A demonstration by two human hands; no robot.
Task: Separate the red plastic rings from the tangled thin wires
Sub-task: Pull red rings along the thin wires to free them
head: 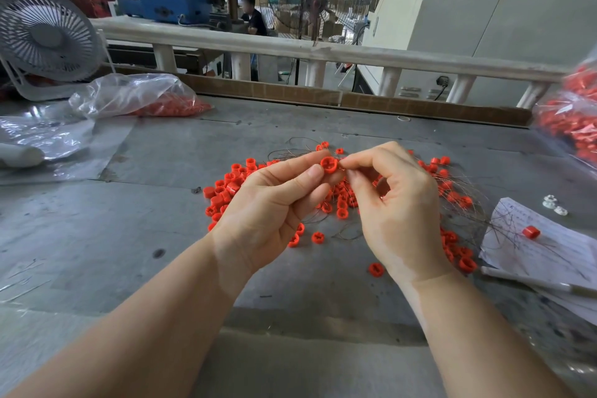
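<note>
Above the table's middle, my left hand [274, 203] pinches one red plastic ring [329, 165] between thumb and forefinger. My right hand [392, 203] meets it from the right, its fingertips pinching a thin wire [343, 167] at the ring's edge. Beneath both hands lies a pile of several red rings [226, 189] tangled with thin wires [465, 203] that spread to the right. A few loose rings [376, 269] lie nearer me.
The grey worktable [161, 252] holds a plastic bag of red rings [174, 105] at back left and another bag [575, 126] at far right. A white fan [45, 39] stands far left. Papers [549, 255] with one red ring [531, 232] lie right.
</note>
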